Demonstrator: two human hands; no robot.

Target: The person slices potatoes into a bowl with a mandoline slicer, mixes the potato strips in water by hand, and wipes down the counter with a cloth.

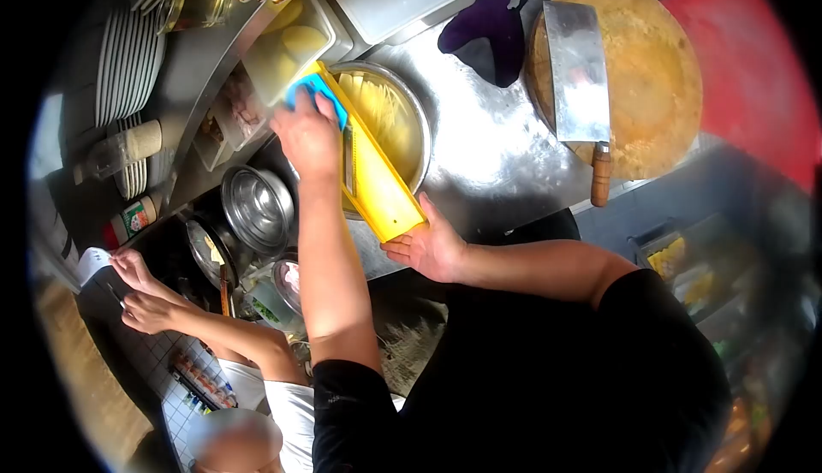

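Note:
A yellow mandoline slicer (380,184) lies slantwise across the rim of a metal bowl (424,135). Pale yellow strips (377,101) lie inside the bowl. My left hand (308,135) is closed over a blue hand guard (330,103) at the slicer's upper end; anything under the guard is hidden. At the lower end, my right hand (432,246) holds the slicer's edge, palm upward, with its fingers underneath.
A cleaver (578,71) rests on a round wooden chopping board (655,79). Beside it lies a dark purple cloth (492,36) on the steel counter (479,148). Metal bowls (257,208) stand at left, near a co-worker's hands (145,289). Stacked plates (128,66) stand upper left.

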